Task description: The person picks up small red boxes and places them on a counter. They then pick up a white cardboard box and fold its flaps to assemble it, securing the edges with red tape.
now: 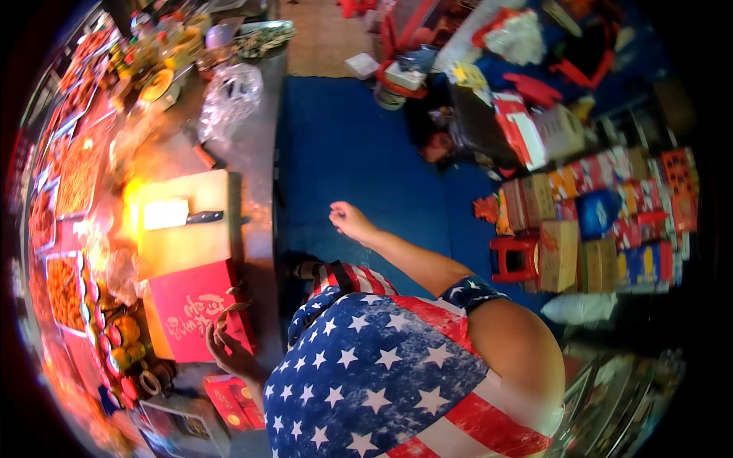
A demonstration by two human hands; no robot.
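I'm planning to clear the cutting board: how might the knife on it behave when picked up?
The knife should probably feel stiff, as its broad blade looks metal, though glare hides detail. It may be blade-heavy, since the blade dwarfs the slim dark handle. Lying flat on the cutting board, it seems unlikely to roll.

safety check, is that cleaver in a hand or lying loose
Lying loose: the cleaver rests on the cutting board, its black handle touched by neither left hand nor right hand.
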